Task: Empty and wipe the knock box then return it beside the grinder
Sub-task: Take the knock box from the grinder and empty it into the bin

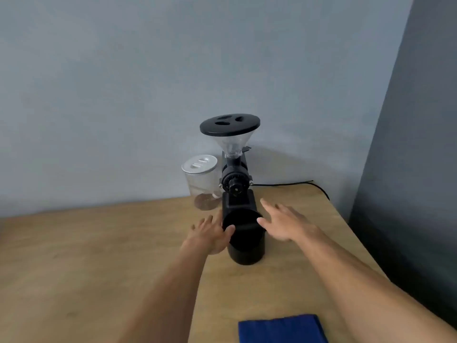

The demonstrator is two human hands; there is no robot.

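Observation:
A black round knock box (244, 240) stands on the wooden table (86, 256) directly in front of the black coffee grinder (235, 174). The grinder has a clear funnel hopper with a black lid. My left hand (210, 233) is at the box's left side, fingers spread, thumb touching its rim. My right hand (284, 222) hovers open just right of the box, fingers spread, not clearly touching it. A folded blue cloth (282, 329) lies at the near edge of the table.
A clear jar (201, 181) with a white lid stands left of the grinder against the wall. The grinder's black cable (296, 183) runs right along the table's back edge. The table's right edge slants near a dark wall.

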